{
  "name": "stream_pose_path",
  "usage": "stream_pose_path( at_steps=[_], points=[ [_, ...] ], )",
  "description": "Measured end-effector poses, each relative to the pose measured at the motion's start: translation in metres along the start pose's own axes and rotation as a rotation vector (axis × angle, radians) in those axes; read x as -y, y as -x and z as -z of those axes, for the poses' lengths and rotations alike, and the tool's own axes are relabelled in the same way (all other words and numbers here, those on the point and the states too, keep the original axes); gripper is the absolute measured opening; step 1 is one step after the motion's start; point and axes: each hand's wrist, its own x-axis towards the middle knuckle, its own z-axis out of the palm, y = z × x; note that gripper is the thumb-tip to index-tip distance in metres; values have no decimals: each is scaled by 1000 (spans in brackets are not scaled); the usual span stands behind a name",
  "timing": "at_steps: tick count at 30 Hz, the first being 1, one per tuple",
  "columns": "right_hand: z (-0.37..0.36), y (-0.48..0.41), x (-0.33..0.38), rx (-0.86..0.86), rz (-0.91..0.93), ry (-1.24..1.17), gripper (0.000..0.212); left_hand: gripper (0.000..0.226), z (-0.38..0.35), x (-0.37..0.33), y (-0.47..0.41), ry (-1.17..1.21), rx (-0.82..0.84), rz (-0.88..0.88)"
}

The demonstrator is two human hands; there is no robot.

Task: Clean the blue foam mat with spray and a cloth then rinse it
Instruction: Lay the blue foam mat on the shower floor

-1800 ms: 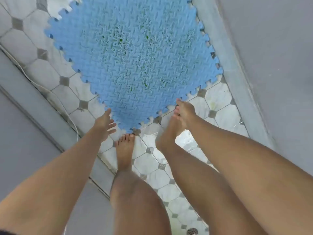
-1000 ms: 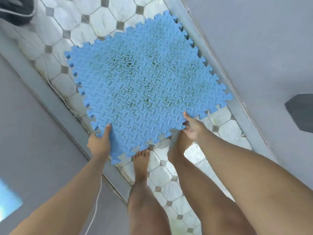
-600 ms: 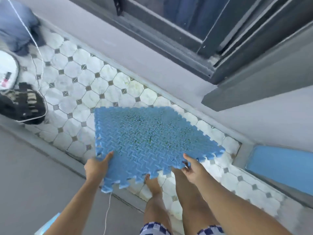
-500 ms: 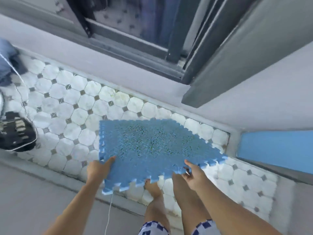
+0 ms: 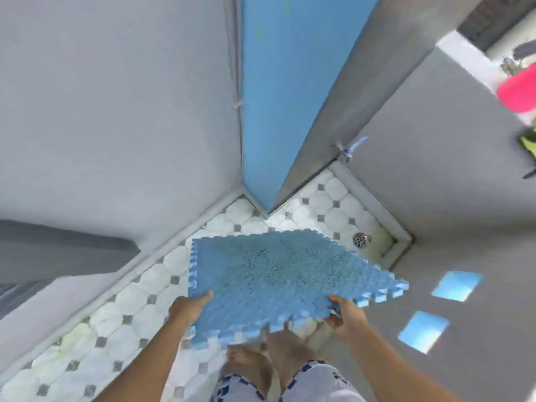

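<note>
The blue foam mat (image 5: 278, 274) is a square with jigsaw edges and dark green specks over its middle. It hangs nearly level above the tiled floor, in front of my legs. My left hand (image 5: 188, 307) grips its near left edge, thumb on top. My right hand (image 5: 345, 313) grips the near right edge, fingers curled under the foam. No spray bottle or cloth shows near the mat.
White octagon floor tiles (image 5: 116, 314) run between grey walls. A blue door (image 5: 287, 91) stands at the far corner. A tap (image 5: 349, 147) juts from the right wall above a floor drain (image 5: 360, 240). A pink object (image 5: 517, 91) sits on a ledge at upper right.
Both hands took hold of the mat's near edge and lifted it off the floor. I have since turned with it towards the corner with the blue door, tap and drain.
</note>
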Motion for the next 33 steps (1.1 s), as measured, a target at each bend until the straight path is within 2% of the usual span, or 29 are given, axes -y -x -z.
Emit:
stream_pose_path(
  at_steps=[3,6,7,9,10,12,13,15,18,20,22,24,27,33],
  points=[
    [44,-27,28,-77,-7,-117,17,96,-41,-65,-6,-146,38,-49],
    [69,-40,52,-141,-8,-239,19,105,-76,-111,-40,-263,55,-84],
    [76,-46,58,-160,-5,-286,20,104,-85,-120,-70,-287,50,-97],
    [83,-55,67,-196,-1,-367,29,101,-99,-155,-69,-393,55,-90],
    [83,-60,70,-227,6,-397,37,94,-105,-182,-36,-398,72,-100],
    [80,-71,76,-311,19,-434,52,67,-122,-222,14,-398,125,-48],
    [78,-76,80,-350,25,-453,54,55,-130,-238,30,-397,159,-15],
    [71,-84,89,-395,34,-495,53,47,-148,-263,45,-389,161,-6],
    [61,-103,103,-422,34,-538,61,20,-165,-288,31,-198,73,-53],
    [52,-116,115,-420,37,-609,63,29,-170,-304,11,19,17,-63],
    [40,-127,128,-418,42,-688,64,43,-173,-316,-2,257,81,-37],
    [30,-136,143,-424,43,-768,71,37,-182,-329,-3,430,196,-4],
    [19,-156,160,-418,26,-859,71,44,-208,-352,-4,433,294,-6],
    [0,-201,184,-331,-6,-979,65,55,-247,-407,-34,423,235,-136]
  ],
)
